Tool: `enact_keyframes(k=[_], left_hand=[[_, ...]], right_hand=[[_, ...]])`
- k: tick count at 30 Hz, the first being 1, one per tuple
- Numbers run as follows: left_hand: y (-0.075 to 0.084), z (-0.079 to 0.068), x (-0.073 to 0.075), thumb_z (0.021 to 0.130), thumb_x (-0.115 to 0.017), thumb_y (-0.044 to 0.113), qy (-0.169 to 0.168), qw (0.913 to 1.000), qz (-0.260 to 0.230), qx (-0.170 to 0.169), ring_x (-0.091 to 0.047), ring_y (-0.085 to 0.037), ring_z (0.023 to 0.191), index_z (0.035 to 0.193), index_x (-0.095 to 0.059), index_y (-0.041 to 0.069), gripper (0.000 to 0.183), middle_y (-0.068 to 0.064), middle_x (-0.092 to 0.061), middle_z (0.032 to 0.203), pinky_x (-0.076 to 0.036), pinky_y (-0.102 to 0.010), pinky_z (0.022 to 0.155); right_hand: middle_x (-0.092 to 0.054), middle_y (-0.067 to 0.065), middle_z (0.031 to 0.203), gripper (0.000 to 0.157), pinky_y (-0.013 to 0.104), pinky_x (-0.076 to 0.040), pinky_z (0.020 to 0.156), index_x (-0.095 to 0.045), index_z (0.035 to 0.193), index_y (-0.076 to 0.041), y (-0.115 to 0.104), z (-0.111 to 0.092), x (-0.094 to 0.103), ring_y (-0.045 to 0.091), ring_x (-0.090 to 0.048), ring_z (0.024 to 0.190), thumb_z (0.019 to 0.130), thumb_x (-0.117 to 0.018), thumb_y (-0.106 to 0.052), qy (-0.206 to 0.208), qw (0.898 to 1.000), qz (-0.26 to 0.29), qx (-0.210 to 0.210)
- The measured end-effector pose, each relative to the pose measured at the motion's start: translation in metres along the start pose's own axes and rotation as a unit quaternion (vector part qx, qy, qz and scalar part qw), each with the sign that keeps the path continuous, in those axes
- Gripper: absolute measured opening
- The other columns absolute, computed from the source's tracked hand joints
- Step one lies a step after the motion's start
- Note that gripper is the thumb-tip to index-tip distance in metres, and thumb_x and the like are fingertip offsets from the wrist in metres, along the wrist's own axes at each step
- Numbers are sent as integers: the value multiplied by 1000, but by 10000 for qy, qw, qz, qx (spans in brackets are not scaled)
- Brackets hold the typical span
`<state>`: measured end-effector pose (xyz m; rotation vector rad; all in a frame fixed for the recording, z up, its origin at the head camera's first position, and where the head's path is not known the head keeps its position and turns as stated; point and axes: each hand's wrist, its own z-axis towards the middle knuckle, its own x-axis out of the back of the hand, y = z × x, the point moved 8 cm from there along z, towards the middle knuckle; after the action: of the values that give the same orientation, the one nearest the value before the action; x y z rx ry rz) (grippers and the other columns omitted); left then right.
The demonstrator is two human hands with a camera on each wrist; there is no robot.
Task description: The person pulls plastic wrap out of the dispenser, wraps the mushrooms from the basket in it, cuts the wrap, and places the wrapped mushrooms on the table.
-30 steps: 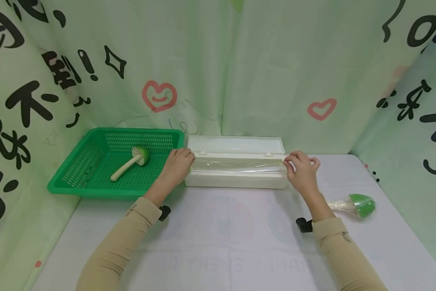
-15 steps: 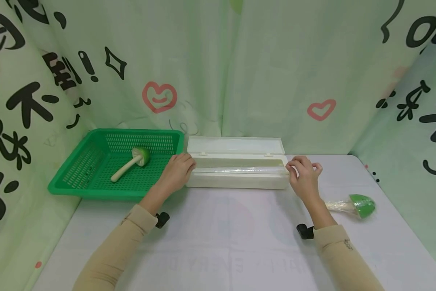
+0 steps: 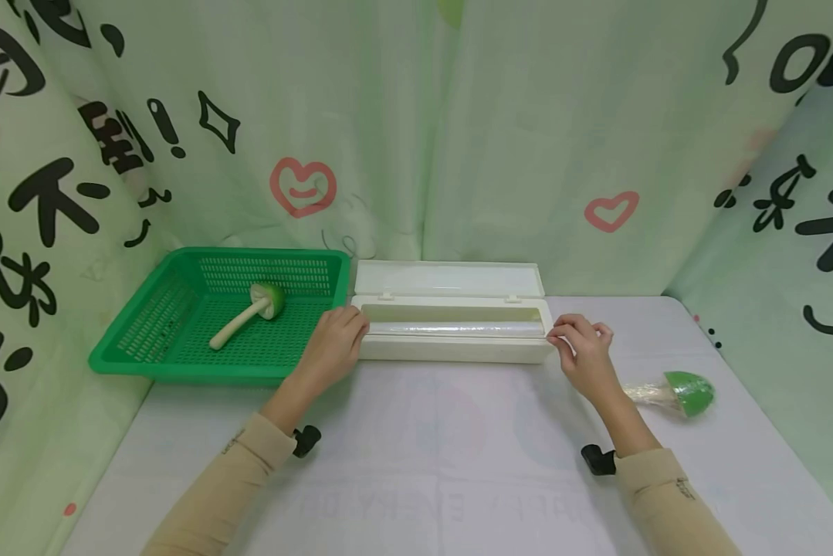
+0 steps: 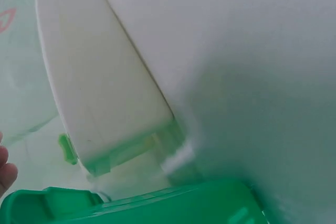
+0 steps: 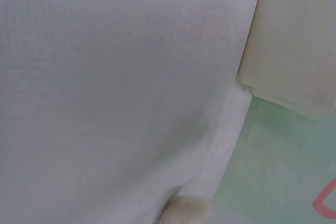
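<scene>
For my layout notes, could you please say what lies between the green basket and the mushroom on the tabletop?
The head view shows the open white box between them, with the left hand and right hand at its ends.

A curtained-off booth: printed green drapes (image 3: 513, 139) hang on three sides of a white-covered table (image 3: 444, 440)

The holey green plastic basket (image 3: 201, 374) and long white plastic box (image 3: 458, 351) blocked the back left and middle; the white cloth-covered bench (image 3: 451, 440) in front had room to pass.
</scene>
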<state>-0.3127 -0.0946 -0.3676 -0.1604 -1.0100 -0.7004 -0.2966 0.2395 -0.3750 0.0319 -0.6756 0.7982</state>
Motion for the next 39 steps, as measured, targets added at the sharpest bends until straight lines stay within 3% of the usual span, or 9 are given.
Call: enact_keyframes(k=[10, 16, 25, 32, 39], left_hand=[[2, 1, 9, 90, -53, 4, 584, 9982, -136, 40, -48, -23, 75, 82, -59, 2, 10, -7, -54, 80, -42, -38, 75], [3, 3, 11, 90, -53, 3, 703, 9972, -220, 82, -47, -24, 73, 81, -58, 2, 11, -7, -52, 78, -42, -39, 75], [2, 6, 19, 90, -53, 3, 802, 9961, -293, 234, -50, -25, 78, 82, -58, 1, 10, -9, -54, 81, -42, -42, 78], [4, 9, 25, 89, -53, 3, 989, 9946, -282, 143, -52, -28, 80, 81, -58, 0, 10, -10, -55, 82, -42, -46, 86], [5, 10, 33, 88, -54, 1, 1166, 9925, -357, 52, -51, -27, 77, 80, -58, -1, 9, -10, -55, 79, -43, -44, 80]], right_hand=[[-54, 19, 88, 16, 57, -19, 74, -59, 77, 5, -2, 8, 4, 33, -51, 82, 67, -68, 15, 325, 9994, -57, -140], [-52, 20, 89, 12, 56, -18, 76, -59, 78, 6, 0, 13, 6, 33, -50, 84, 71, -66, 13, 411, 9984, -218, -332], [-52, 20, 89, 10, 56, -18, 76, -61, 78, 6, -3, 19, 13, 33, -51, 80, 72, -67, 11, 517, 9979, -296, -240], [-51, 20, 87, 11, 56, -16, 76, -61, 77, 6, -5, 23, 19, 33, -50, 76, 71, -67, 12, 735, 9967, -289, -202], [-51, 22, 88, 10, 55, -15, 76, -61, 76, 7, -7, 28, 22, 34, -51, 73, 70, -68, 12, 846, 9958, -269, -225]])
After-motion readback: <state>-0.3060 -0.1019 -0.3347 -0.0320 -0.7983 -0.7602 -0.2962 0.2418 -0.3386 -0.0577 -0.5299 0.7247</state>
